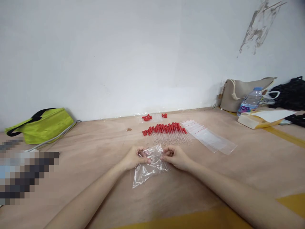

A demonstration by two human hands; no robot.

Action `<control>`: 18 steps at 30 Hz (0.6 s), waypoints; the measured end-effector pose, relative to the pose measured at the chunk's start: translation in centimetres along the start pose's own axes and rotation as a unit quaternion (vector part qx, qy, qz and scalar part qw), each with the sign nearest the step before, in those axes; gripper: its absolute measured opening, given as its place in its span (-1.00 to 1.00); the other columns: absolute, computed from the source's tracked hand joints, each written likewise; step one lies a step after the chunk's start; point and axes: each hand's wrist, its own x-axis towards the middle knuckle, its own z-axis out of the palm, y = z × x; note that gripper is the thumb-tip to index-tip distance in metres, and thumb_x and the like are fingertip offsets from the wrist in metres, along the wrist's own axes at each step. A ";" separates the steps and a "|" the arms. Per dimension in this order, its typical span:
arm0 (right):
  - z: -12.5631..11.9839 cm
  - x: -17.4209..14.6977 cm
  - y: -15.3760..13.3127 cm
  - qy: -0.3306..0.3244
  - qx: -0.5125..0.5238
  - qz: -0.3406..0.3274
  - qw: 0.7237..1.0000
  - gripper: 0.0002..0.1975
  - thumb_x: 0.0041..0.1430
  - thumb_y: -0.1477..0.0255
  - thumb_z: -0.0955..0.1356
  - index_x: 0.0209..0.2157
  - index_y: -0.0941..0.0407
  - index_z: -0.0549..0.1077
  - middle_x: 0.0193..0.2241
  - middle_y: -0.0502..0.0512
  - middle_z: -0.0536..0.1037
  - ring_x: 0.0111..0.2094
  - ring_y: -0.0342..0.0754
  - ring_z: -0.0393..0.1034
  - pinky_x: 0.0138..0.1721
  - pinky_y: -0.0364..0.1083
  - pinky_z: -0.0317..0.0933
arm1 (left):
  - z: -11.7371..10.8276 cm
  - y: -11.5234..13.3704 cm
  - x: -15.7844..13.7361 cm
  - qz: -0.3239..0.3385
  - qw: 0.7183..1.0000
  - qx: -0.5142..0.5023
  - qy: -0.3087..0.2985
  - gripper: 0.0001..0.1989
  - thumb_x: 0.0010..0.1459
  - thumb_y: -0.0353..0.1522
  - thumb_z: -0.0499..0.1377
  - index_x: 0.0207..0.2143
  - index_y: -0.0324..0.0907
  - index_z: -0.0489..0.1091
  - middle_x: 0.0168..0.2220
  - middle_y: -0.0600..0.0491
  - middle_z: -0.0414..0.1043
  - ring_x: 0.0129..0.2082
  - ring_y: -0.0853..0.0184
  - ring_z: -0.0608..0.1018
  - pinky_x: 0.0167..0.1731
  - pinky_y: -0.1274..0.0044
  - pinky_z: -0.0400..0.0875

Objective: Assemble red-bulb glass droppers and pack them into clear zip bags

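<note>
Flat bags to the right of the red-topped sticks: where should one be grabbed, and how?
Probably best to pinch one of the flat bags at its near end, reaching from the right. They lie flat and overlap, with little to grasp mid-sheet, but their near ends fan apart, offering an edge to catch. That side also faces away from the red-topped sticks.

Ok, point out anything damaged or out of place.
The wall has a damaged patch upper right: darker tones show through its pale surface. A brown spot, perhaps a scrap, mars the tabletop left of the red-topped rods.
</note>
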 end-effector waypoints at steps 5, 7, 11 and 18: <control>0.0 0.0 1.1 0.078 -0.045 -0.015 0.996 -0.72 -0.11 0.32 0.38 -0.37 0.13 0.25 -0.71 -0.19 0.26 -0.67 -0.23 0.16 -0.63 -0.23 0.03 | 0.4 1.0 -1.7 0.135 0.952 0.235 0.143 -0.58 -0.02 -0.14 0.18 -0.13 -0.14 0.35 -0.16 0.01 0.38 -0.14 0.22 0.41 -0.14 0.38 0.28; -0.2 -0.2 1.1 0.081 -0.089 -0.004 0.993 -0.80 -0.05 0.31 0.34 -0.43 0.15 0.30 -0.69 -0.11 0.33 -0.64 -0.21 0.20 -0.61 -0.22 0.05 | 1.0 1.5 -2.7 0.173 0.935 0.287 0.120 -0.59 0.10 -0.16 0.06 -0.01 -0.10 0.26 0.04 -0.04 0.24 0.04 0.18 0.28 0.00 0.33 0.17; -0.5 -0.8 0.4 0.030 -0.161 -0.024 0.986 -0.80 0.03 0.33 0.28 -0.47 0.17 0.43 -0.57 0.01 0.46 -0.55 -0.18 0.27 -0.53 -0.20 0.11 | 2.6 1.1 -3.8 0.184 0.922 0.341 -0.017 -0.41 0.15 -0.09 -0.06 0.19 -0.07 -0.07 0.23 -0.03 -0.13 0.20 0.15 0.00 0.12 0.26 -0.03; -1.5 -1.5 -0.2 -0.013 -0.285 -0.124 0.950 -0.83 0.01 0.51 0.28 -0.40 0.13 0.51 -0.49 0.03 0.45 -0.51 -0.19 0.28 -0.46 -0.19 0.14 | 3.1 0.3 -3.9 0.148 0.928 0.341 -0.020 -0.40 0.18 -0.08 -0.12 0.20 -0.14 -0.11 0.23 -0.07 -0.14 0.21 0.18 -0.01 0.13 0.29 0.00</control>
